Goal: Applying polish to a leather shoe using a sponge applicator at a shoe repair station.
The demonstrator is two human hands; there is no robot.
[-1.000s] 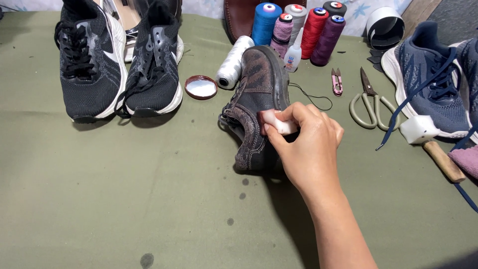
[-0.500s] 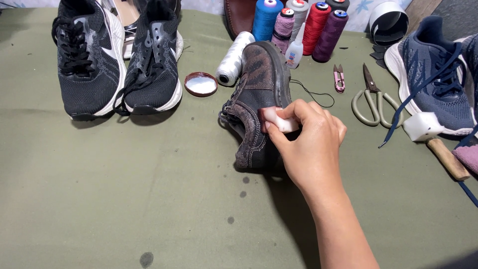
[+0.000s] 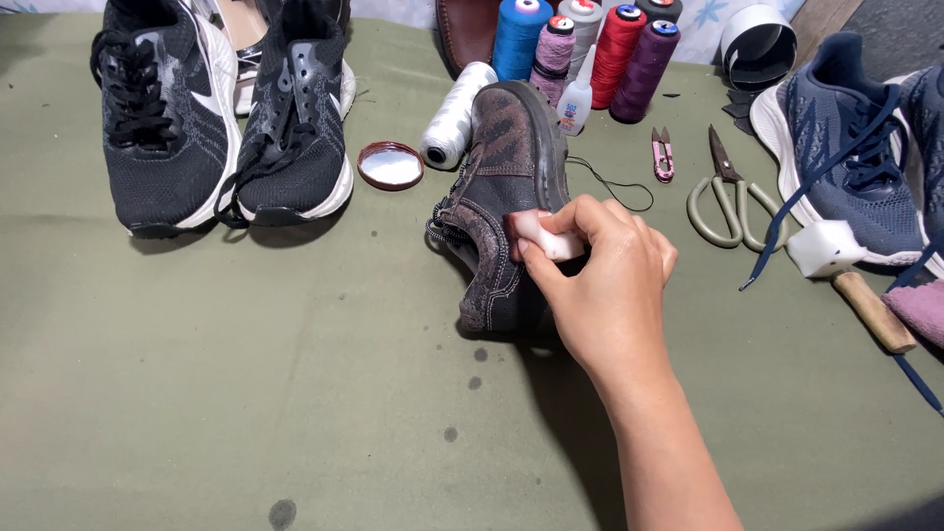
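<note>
The suede shoe point(image 3: 506, 197) lies on its side at the centre of the counter point(image 3: 246, 393). The jar lid point(image 3: 390, 165) sits at 9 o'clock of it, with the sneaker pair point(image 3: 226, 118) beyond. Thread spools point(image 3: 590, 49) stand at 12 o'clock. Thread snips point(image 3: 663, 155) and scissors point(image 3: 726, 192) lie at 3 o'clock.

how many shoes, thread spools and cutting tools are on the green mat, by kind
Black sneakers: 2
Brown shoe, under the right hand that presses a small white block to it: 1
Navy sneakers at the right edge, one cut off by the frame: 2
Thread spools, white one lying down included: 6
Scissors: 1
Pink thread snips: 1
Total: 13
</note>
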